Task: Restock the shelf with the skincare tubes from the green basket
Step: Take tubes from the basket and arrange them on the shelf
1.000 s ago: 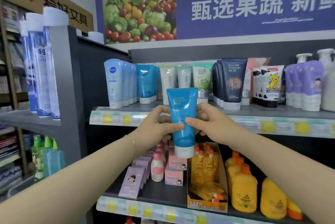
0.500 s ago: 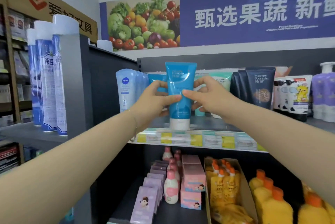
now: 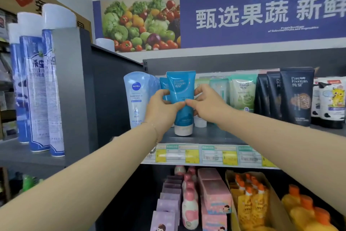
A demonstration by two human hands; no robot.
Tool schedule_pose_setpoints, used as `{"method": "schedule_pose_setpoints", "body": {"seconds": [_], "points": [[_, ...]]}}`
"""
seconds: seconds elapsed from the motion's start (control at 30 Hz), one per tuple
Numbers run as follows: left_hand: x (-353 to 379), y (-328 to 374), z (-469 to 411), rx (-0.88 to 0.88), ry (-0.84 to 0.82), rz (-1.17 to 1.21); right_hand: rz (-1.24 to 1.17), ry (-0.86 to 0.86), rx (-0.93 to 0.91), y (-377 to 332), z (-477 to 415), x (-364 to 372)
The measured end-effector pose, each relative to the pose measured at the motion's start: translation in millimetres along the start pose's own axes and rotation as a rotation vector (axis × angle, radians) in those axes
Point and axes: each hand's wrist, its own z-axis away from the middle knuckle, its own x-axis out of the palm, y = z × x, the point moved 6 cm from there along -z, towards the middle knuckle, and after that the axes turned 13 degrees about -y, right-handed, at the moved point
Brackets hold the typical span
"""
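A blue skincare tube [image 3: 182,88] with a white cap stands cap-down on the grey upper shelf [image 3: 211,137], near its front edge. My left hand [image 3: 162,109] grips its left side and my right hand [image 3: 205,102] grips its right side, thumbs meeting across the front. More blue tubes [image 3: 163,84] of the same kind stand right behind it. The green basket is out of view.
A pale Nivea tube [image 3: 136,97] stands to the left, pale green tubes [image 3: 241,92] and dark Pure Fountain tubes [image 3: 295,96] to the right. Tall blue spray cans [image 3: 48,84] fill the left rack. The lower shelf holds pink boxes [image 3: 215,193] and yellow bottles [image 3: 307,212].
Both hands have carried the blue tube up from below shelf level and forward. Its cap now rests on the upper shelf in front of the matching tubes.
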Motion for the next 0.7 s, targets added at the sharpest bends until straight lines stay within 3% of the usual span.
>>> {"method": "schedule_pose_setpoints", "body": {"seconds": [0.23,0.7], "points": [[1.9,-7.2,-11.6,-0.025,-0.015,-0.096,-0.004,0.081,-0.005,9.5,-20.3,5.8],[-3.0,-16.5,-23.5,-0.031,0.030,-0.185,0.099,-0.011,0.048,5.3,-40.4,23.5]]}}
